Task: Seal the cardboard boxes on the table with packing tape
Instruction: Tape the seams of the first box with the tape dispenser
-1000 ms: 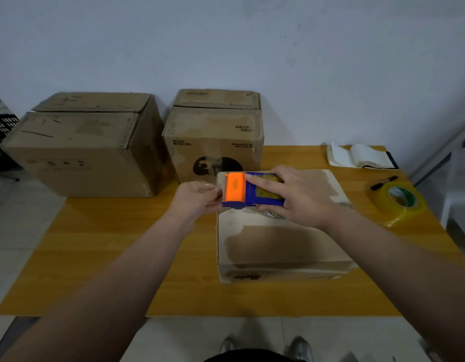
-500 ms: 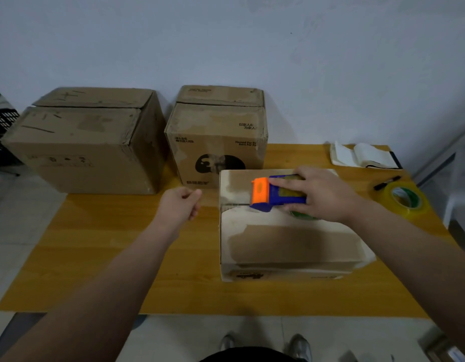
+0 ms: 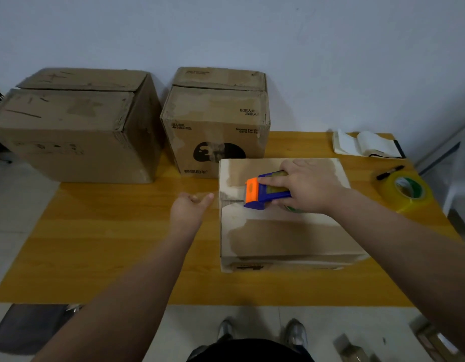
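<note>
Right hand wraps the tape dispenser, index finger laid along its top. Dispenser sits on the centre seam of the near box, towards its left edge. Left hand is just off that edge above the table, fingers curled, thumb close to forefinger; can't tell if they pinch tape. Large box and printed box stand at the back. Spare tape roll lies far right.

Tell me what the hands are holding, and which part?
The right hand grips the blue-and-orange tape dispenser by its blue body, behind the orange front. Whether the left hand pinches anything cannot be told.
</note>
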Tool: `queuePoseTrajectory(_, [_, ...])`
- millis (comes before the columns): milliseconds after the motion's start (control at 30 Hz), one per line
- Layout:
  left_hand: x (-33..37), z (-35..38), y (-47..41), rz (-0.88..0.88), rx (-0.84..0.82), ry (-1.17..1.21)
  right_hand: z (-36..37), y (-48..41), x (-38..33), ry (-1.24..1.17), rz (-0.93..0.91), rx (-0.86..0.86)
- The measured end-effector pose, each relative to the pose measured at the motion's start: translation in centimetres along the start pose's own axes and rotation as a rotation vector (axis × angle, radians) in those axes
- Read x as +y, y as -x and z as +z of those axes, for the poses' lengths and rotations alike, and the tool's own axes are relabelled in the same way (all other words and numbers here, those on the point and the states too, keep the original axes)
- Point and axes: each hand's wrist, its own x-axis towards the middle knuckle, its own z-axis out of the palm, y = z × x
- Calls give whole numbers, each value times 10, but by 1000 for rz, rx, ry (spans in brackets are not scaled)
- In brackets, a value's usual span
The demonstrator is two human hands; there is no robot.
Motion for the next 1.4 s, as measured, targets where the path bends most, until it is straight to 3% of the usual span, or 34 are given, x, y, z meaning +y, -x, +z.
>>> queuePoseTrajectory(200, [-7,9,-3,-54,-56,-54,-3,-2,-2,-15,9,-30])
queuePoseTrajectory(333, [-5,12,-1,-23,47,-344,-4,-2,-2,-13,10,-27])
queuePoseTrajectory(433, [2,15,3,19,72,-378,-4,-1,-3,-18,11,-33])
queuePoseTrajectory(567, [3,12,7,-72,70,-454,-6,0,-4,-26,13,-21])
queuePoseTrajectory(667, [1,7,12,137,191,-315,-6,1,-5,-23,7,-20])
queuePoseTrajectory(733, [10,12,18,266,79,-91,-6,1,-5,-18,4,-20])
queuePoseTrajectory(833, [24,23,29,162,-270,114,-6,1,-6,-7,5,-16])
queuePoseTrajectory(933, [21,25,33,128,-485,214,-6,2,-7,5,11,-10])
queuePoseTrajectory(1067, [13,19,15,211,-628,-64,-7,1,-2,3,16,-29])
queuePoseTrajectory(1200, [19,23,-13,561,-538,-659,-7,-4,2,-5,-21,-77])
queuePoseTrajectory(1267, [22,25,-21,653,-511,-775,-8,-6,6,8,-43,-99])
queuePoseTrajectory(1400, [23,27,-22,657,-439,-853,-13,-6,9,2,-27,-92])
